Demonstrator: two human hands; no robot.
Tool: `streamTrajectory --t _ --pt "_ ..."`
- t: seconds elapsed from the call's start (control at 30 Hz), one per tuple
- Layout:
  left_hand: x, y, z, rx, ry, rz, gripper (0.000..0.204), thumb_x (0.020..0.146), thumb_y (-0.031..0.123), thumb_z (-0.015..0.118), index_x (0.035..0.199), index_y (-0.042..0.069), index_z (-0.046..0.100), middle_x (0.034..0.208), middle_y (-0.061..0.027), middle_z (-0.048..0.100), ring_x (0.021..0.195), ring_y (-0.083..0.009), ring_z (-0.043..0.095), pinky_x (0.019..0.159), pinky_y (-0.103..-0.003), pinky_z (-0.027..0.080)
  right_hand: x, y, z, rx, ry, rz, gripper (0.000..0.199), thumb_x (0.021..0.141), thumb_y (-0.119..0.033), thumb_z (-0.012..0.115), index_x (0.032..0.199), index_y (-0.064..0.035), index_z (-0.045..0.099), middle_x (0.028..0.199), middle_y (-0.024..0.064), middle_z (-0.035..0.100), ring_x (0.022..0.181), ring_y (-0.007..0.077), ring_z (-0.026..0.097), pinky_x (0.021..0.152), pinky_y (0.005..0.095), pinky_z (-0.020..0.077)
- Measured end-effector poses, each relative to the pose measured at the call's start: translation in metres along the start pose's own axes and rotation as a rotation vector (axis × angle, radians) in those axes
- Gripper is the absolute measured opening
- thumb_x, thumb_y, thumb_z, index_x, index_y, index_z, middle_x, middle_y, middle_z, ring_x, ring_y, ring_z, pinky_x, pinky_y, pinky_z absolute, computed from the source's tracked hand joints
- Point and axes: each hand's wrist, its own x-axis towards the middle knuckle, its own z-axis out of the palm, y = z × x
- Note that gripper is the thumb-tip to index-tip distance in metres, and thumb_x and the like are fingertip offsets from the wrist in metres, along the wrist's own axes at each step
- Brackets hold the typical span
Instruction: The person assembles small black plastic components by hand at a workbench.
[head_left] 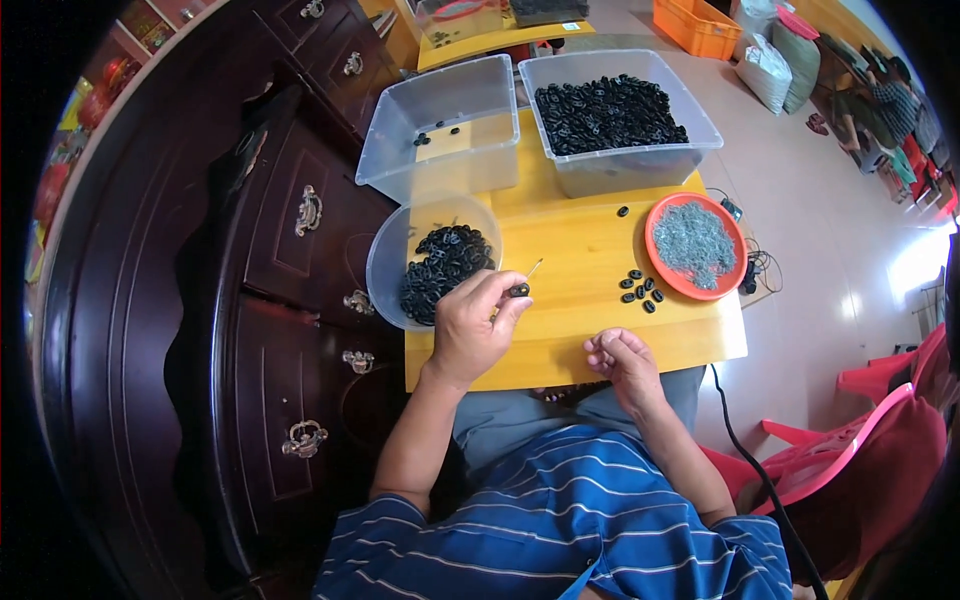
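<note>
My left hand (472, 325) is raised over the yellow table, pinching a small black oval plastic piece (519, 290) between thumb and fingers. A thin pin-like metal bit (535, 267) sticks up just beyond it; whether it is joined to the piece I cannot tell. At the table's near edge my right hand (628, 368) has thumb and fingers pressed together; anything in them is hidden. Several loose black oval pieces (641, 290) lie beyond the right hand. Beside them stands an orange-red plate (738, 275) heaped with small silvery metal parts (692, 243).
A round clear tub (385, 290) of black pieces adjoins my left hand. Behind stand a clear bin (375, 165) with few pieces and a fuller clear bin (600, 170). Dark wooden drawers (290, 225) flank the left; a pink-red chair (850, 440) and black cable (745, 440) are right.
</note>
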Motion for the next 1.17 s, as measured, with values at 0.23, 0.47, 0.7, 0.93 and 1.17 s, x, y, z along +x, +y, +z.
streamTrajectory --t 0.23,0.47,0.7,0.93,1.17 --pt "-0.007 -0.009 -0.001 -0.025 0.036 -0.052 0.021 0.079 -0.002 0.075 0.098 0.002 0.065 0.083 -0.013 0.065 0.07 -0.0278 0.066 0.062 -0.035 0.051 0.001 0.003 0.003 -0.005 -0.015 0.014 0.012 0.099 -0.02 0.061 0.094 -0.0088 0.064 0.097 0.0062 0.07 0.079 0.011 0.062 0.075 0.0244 0.0499" --pt "-0.013 -0.013 -0.006 -0.033 0.058 -0.053 0.021 0.08 -0.002 0.074 0.097 0.002 0.064 0.084 -0.0138 0.065 0.073 -0.0301 0.066 0.063 -0.036 0.051 0.013 -0.004 0.035 -0.06 -0.097 0.018 0.013 0.1 -0.02 0.06 0.094 -0.0089 0.064 0.095 0.0062 0.07 0.079 0.0108 0.063 0.076 0.0249 0.05" --pt "-0.019 -0.024 -0.011 -0.042 0.067 -0.099 0.019 0.081 -0.001 0.073 0.097 0.002 0.064 0.085 -0.0139 0.066 0.075 -0.0314 0.067 0.066 -0.038 0.052 0.022 0.003 0.058 -0.096 -0.176 0.011 0.015 0.101 -0.021 0.06 0.093 -0.0088 0.063 0.094 0.0072 0.07 0.078 0.0114 0.062 0.075 0.0258 0.0504" --pt "-0.021 -0.029 -0.011 -0.061 0.126 -0.125 0.019 0.081 -0.002 0.074 0.097 0.002 0.065 0.083 -0.0123 0.066 0.073 -0.0281 0.067 0.063 -0.035 0.052 0.023 0.005 0.056 -0.097 -0.14 0.026 0.016 0.1 -0.021 0.06 0.092 -0.0082 0.063 0.093 0.0073 0.07 0.077 0.0115 0.062 0.075 0.0262 0.0507" --pt "-0.018 -0.028 -0.016 -0.035 0.124 -0.117 0.019 0.081 -0.001 0.075 0.098 0.002 0.066 0.081 -0.0097 0.065 0.071 -0.0206 0.067 0.061 -0.031 0.053 0.025 0.007 0.052 -0.1 -0.131 0.031 0.017 0.1 -0.022 0.061 0.091 -0.0079 0.063 0.094 0.008 0.07 0.078 0.0125 0.062 0.076 0.0263 0.0507"
